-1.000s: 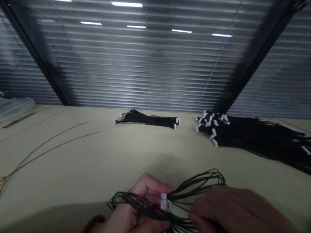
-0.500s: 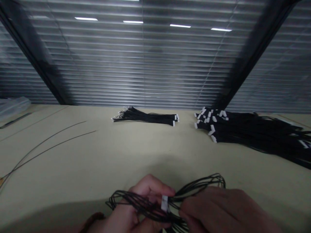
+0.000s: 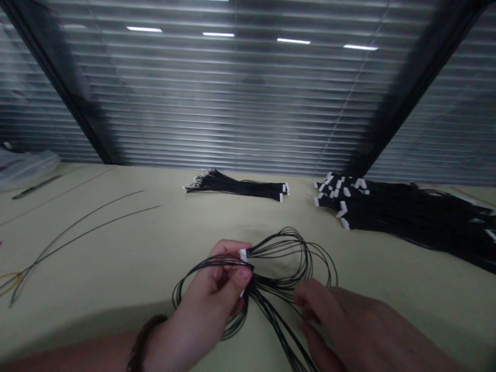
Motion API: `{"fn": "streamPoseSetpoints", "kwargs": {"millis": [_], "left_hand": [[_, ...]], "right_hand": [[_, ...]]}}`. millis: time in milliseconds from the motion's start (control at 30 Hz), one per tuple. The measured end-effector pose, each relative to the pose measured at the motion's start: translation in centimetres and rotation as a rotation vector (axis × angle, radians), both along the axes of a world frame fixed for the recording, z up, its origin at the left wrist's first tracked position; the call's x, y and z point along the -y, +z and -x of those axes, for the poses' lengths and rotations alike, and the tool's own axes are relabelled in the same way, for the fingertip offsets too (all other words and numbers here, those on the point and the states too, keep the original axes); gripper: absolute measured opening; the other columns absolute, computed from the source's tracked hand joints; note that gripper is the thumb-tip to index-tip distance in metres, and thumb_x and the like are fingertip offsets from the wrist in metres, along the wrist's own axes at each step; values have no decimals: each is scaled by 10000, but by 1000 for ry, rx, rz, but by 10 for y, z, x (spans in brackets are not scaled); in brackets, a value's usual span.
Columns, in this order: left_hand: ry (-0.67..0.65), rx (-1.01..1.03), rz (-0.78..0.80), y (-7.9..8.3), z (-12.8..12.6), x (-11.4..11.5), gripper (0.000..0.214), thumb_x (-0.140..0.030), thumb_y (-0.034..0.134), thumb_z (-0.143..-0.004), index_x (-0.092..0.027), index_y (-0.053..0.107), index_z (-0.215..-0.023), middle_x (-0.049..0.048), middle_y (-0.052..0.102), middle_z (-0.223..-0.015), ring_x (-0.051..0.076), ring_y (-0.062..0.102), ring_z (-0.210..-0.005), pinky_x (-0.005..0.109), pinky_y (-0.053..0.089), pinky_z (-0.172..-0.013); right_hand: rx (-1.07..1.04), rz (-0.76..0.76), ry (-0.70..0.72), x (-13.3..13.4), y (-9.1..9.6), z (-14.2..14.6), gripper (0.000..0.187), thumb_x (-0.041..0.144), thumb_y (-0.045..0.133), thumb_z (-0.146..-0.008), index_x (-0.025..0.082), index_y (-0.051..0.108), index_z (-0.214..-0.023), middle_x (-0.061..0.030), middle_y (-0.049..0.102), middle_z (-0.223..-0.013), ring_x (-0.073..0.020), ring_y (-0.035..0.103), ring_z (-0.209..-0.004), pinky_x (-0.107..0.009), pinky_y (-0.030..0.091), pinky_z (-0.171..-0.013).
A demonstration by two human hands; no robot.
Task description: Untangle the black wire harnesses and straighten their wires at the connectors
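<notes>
Hands have pulled apart since the last look: a moment ago they were bunched together low over the wires, and now the left hand (image 3: pixel 205 289) has come up and forward with the whole lot, while the right hand (image 3: pixel 341 320) sits lower and off to the side, fairly open. Left one is clamped on a bunch of looped black wires (image 3: pixel 275 250), thumb pressing across them just below a white connector (image 3: pixel 243 254) poking out at the top of the grip. From that pinch the loops fan up and to the right, and a long tail of strands drops down-right, so the bundle's long axis runs from the left fist out toward the right hand. That puts the right hand nearest the free loops; its fingertips are right beside the strands, but I can't tell if they're actually touching. There's a beaded bracelet (image 3: pixel 142 343) on the left wrist. Further up the pale desk (image 3: pixel 116 268) sit a small bundle of black cables (image 3: pixel 240 187) and a much bigger pile of black cables (image 3: pixel 403 212), with two loose thin wires (image 3: pixel 89 232) off left.
</notes>
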State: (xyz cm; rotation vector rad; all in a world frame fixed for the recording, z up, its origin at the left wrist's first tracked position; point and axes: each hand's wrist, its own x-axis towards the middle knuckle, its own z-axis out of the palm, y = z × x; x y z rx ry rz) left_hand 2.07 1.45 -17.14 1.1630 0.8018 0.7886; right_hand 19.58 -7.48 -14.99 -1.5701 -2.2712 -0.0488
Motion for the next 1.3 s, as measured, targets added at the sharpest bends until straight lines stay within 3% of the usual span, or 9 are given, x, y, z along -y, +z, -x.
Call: {"fn": "streamPoseSetpoints", "kwargs": {"millis": [100, 200, 367, 467, 600, 700, 833, 1133, 1300], "left_hand": [[-45, 21, -16, 0, 2, 3, 334, -411, 640, -751, -207, 476, -959, -93, 395, -562, 46, 286, -415, 169, 240, -386], [-78, 57, -41, -1, 3, 4, 329, -426, 633, -756, -208, 477, -945, -95, 386, -549, 47, 296, -420, 162, 250, -389], [-70, 65, -73, -3, 3, 5, 300, -407, 626, -769, -213, 476, -942, -87, 402, -580, 47, 323, -442, 157, 266, -401], [-85, 70, -75, -2, 3, 6, 297, -405, 612, -780, -213, 472, -960, -94, 388, -572, 46, 310, -439, 158, 260, -399], [-88, 60, -89, 0, 2, 9, 260, -369, 603, -790, -210, 490, -962, -83, 405, -604, 46, 329, -454, 158, 274, -407], [-99, 62, -97, 1, 2, 9, 194, -296, 600, -790, -210, 508, -937, -79, 413, -617, 45, 330, -459, 157, 277, -410], [-84, 67, -120, 0, 3, 10, 152, -180, 571, -782, -213, 525, -922, -59, 461, -653, 60, 366, -506, 167, 312, -453], [-117, 48, -142, 2, 1, 15, 170, -120, 537, -759, -212, 530, -903, -59, 438, -644, 74, 355, -523, 174, 303, -459], [-130, 16, -143, 1, 3, 17, 172, -122, 525, -780, -221, 528, -921, -57, 464, -663, 65, 379, -527, 163, 326, -467]], "right_hand": [[-154, 298, -39, -6, -4, 6, 194, 89, 424, -784, 211, 460, -931, 18, 607, -746, -118, 601, -620, -206, 435, -489], [-371, 417, -68, -8, 3, 9, 148, 142, 399, -830, 238, 475, -913, 38, 596, -796, -100, 573, -685, -209, 449, -594], [-527, 653, -68, -8, 12, 6, 162, 168, 371, -845, 221, 524, -847, 42, 589, -654, -90, 518, -557, -170, 383, -474], [-540, 740, -32, -9, 11, 5, 172, 117, 381, -826, 206, 528, -830, 43, 636, -687, -81, 559, -580, -158, 400, -506], [-562, 669, -62, -11, 6, 8, 245, 109, 351, -857, 208, 546, -747, 63, 639, -676, -61, 581, -609, -138, 416, -560], [-523, 530, -83, -12, 3, 11, 213, 125, 443, -842, 220, 591, -720, 73, 635, -668, -60, 578, -606, -139, 399, -549], [-466, 367, -10, -14, 2, 17, 164, 93, 563, -778, 225, 617, -698, 90, 626, -672, -49, 567, -629, -141, 377, -593], [-424, 259, 20, -14, 1, 23, 224, 127, 503, -818, 169, 505, -598, 75, 564, -586, -34, 500, -533, -146, 324, -506], [-313, 198, 1, -9, -1, 23, 212, 147, 460, -841, 191, 543, -651, 60, 587, -634, -61, 525, -538, -180, 357, -521]]}}
